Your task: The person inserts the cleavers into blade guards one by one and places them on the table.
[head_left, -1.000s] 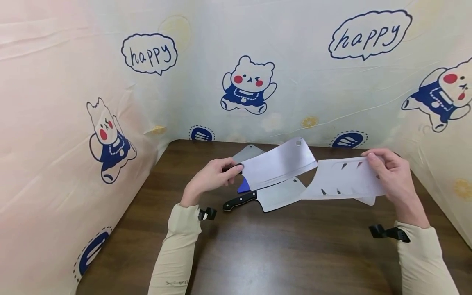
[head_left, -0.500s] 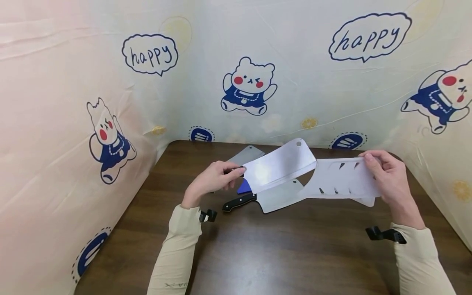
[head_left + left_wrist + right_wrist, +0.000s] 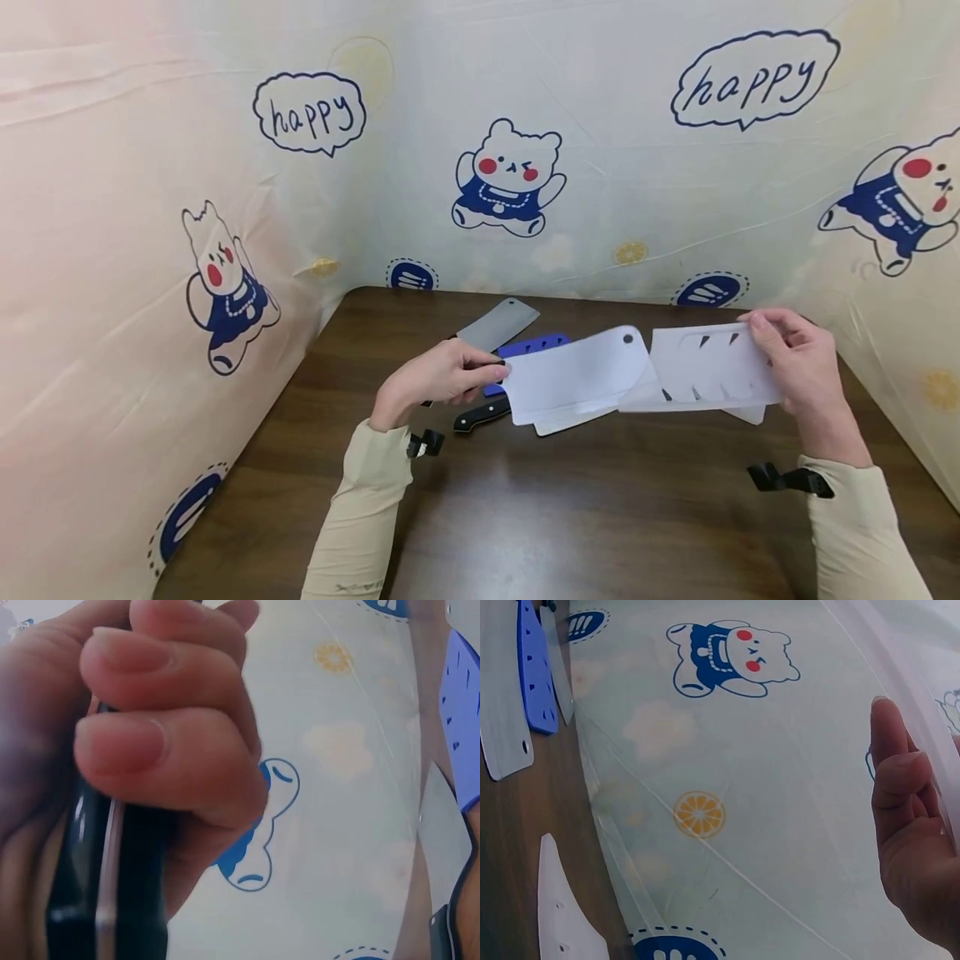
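Observation:
My left hand [image 3: 431,375] grips a cleaver [image 3: 573,375] by its black riveted handle [image 3: 106,900], fingers wrapped round it in the left wrist view. The broad, bright blade points right and has a hole near its far upper corner. In my right hand [image 3: 802,358] is a white slotted blade cover [image 3: 705,362], pinched at its right end between thumb and fingers. The blade's end overlaps the cover's left end in the head view. Both are held above the table, over the other knives. The right wrist view shows the cover's long edge beside the fingers.
Beneath lies a second cleaver with a black handle [image 3: 480,414], its blade mostly hidden. Behind are a blue slotted cover [image 3: 551,341] and a grey cleaver [image 3: 498,323]. Another white cover [image 3: 750,414] lies at right on the brown table [image 3: 570,508]. Printed cloth encloses the back and sides.
The cleaver in my left hand has come down and tilted closer to level, its end now overlapping the cover's left end. More of the blue cover shows. The right hand has shifted only slightly.

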Demonstrator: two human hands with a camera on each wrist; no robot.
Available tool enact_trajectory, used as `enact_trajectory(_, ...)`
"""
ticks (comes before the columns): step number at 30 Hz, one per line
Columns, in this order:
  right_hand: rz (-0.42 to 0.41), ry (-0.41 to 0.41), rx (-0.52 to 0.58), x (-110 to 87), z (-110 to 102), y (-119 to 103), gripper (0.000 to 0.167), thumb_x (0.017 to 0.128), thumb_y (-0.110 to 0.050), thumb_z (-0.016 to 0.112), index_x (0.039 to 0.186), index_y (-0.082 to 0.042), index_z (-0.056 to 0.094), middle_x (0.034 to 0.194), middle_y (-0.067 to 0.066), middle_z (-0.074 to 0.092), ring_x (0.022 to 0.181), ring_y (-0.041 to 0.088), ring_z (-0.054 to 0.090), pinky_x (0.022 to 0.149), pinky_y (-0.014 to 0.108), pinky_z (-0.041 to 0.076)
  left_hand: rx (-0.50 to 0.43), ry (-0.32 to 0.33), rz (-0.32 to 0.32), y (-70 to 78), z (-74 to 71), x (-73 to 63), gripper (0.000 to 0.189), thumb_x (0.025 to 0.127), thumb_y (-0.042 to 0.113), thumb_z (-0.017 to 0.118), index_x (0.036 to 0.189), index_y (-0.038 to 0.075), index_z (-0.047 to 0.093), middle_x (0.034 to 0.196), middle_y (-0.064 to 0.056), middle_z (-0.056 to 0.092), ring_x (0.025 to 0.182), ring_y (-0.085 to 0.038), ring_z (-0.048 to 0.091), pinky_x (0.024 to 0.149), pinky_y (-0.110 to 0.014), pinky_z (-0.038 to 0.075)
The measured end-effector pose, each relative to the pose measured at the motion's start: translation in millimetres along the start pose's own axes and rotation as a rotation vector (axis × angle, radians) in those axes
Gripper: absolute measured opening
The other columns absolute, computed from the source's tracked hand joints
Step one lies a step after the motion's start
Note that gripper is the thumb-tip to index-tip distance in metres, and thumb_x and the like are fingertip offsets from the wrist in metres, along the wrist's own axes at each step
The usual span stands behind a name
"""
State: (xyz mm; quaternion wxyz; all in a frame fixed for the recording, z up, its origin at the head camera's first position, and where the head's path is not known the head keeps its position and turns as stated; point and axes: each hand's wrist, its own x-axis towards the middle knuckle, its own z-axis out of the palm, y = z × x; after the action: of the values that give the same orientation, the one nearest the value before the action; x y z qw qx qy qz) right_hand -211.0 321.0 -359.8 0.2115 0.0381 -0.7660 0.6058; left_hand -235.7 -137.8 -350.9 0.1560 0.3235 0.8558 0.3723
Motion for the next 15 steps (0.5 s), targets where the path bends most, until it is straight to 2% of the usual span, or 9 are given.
enact_trajectory(3, 0.001, -0.042, -0.055, -1.8, -2.4, 0.4, 0.015, 0.097, -0.018, 0.061, 0.106, -0.011, 0.071, 0.085, -0.018, 0.068, 0.064, 0.0, 0.065, 0.047, 0.024, 0.053, 0.008, -0.047, 0.024, 0.2, 1.9, 1.2, 0.018, 0.097, 0.037, 0.06, 0.096, 0.024, 0.073, 0.057, -0.003, 0.053, 0.046, -0.011, 0.046, 0.043, -0.023, 0.034)
enact_trajectory(7, -0.065, -0.129, -0.091, -3.6, 0.5, -1.3, 0.013, 0.097, -0.011, 0.059, 0.102, -0.006, 0.069, 0.083, -0.016, 0.068, 0.061, 0.002, 0.065, 0.045, 0.026, 0.052, 0.062, -0.088, 0.058, 2.4, 5.0, 2.6, 0.02, 0.098, 0.036, 0.059, 0.092, 0.022, 0.072, 0.055, -0.002, 0.052, 0.046, -0.01, 0.046, 0.045, -0.024, 0.036)
enact_trajectory(10, -0.088, -0.146, -0.133, -3.5, 3.0, -2.6, 0.013, 0.098, -0.012, 0.059, 0.102, -0.004, 0.068, 0.082, -0.017, 0.068, 0.061, 0.002, 0.064, 0.045, 0.027, 0.052, 0.132, -0.08, 0.095, 3.9, 10.5, 8.3, 0.024, 0.1, 0.035, 0.056, 0.09, 0.019, 0.07, 0.054, 0.003, 0.05, 0.048, -0.008, 0.047, 0.051, -0.023, 0.039)
enact_trajectory(12, -0.072, -0.131, -0.139, -3.3, 3.0, -3.1, 0.015, 0.098, -0.014, 0.059, 0.103, -0.005, 0.068, 0.082, -0.018, 0.068, 0.062, 0.002, 0.064, 0.046, 0.027, 0.052, 0.17, -0.062, 0.111, 4.6, 15.2, 13.0, 0.025, 0.101, 0.035, 0.053, 0.09, 0.018, 0.068, 0.055, 0.006, 0.048, 0.049, -0.007, 0.047, 0.055, -0.023, 0.04)
enact_trajectory(15, -0.03, -0.093, -0.112, -3.9, 0.4, -2.7, 0.016, 0.098, -0.017, 0.059, 0.106, -0.007, 0.069, 0.084, -0.018, 0.068, 0.063, 0.002, 0.065, 0.046, 0.027, 0.053, 0.182, -0.026, 0.104, 5.4, 20.7, 17.8, 0.024, 0.102, 0.035, 0.052, 0.091, 0.018, 0.066, 0.056, 0.007, 0.046, 0.05, -0.007, 0.046, 0.055, -0.023, 0.039)
